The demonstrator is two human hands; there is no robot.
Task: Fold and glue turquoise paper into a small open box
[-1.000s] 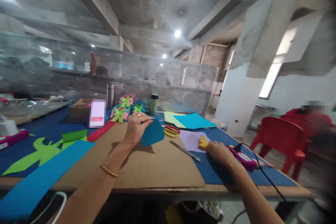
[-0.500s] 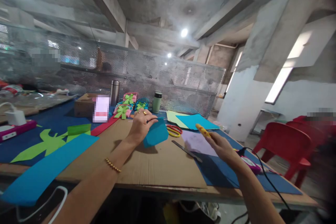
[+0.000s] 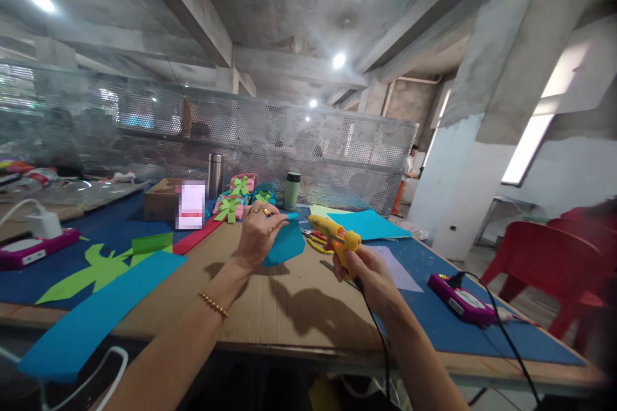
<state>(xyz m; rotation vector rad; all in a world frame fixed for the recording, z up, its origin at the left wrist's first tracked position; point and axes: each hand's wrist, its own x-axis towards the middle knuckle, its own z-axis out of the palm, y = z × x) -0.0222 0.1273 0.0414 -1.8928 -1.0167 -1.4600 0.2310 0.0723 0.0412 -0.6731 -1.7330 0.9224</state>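
Note:
Pinched in the fingers of my left hand (image 3: 258, 234) is a piece of blue paper (image 3: 286, 245), partly folded, held above the brown cardboard (image 3: 250, 308). My right hand (image 3: 369, 270) grips a yellow glue gun (image 3: 337, 237) whose tip points left toward the blue paper, apart from it. Its black cord hangs down off the table edge. Behind the glue gun lie scissors (image 3: 318, 244) with red and yellow handles, partly hidden. The blade of a knife (image 3: 328, 265) shows beneath my right hand.
To the left lie a long blue paper strip (image 3: 103, 308) and green paper cut-outs (image 3: 91, 270). Pink and blue bow-topped boxes (image 3: 231, 207), a steel flask (image 3: 215, 174) and a green bottle (image 3: 292, 191) stand behind. A purple power strip (image 3: 460, 300) sits right, near blue sheets (image 3: 369, 223).
My right hand has swung left and inward with the glue gun, which now shows fully above the cardboard near the blue paper. My left hand keeps its hold with little movement.

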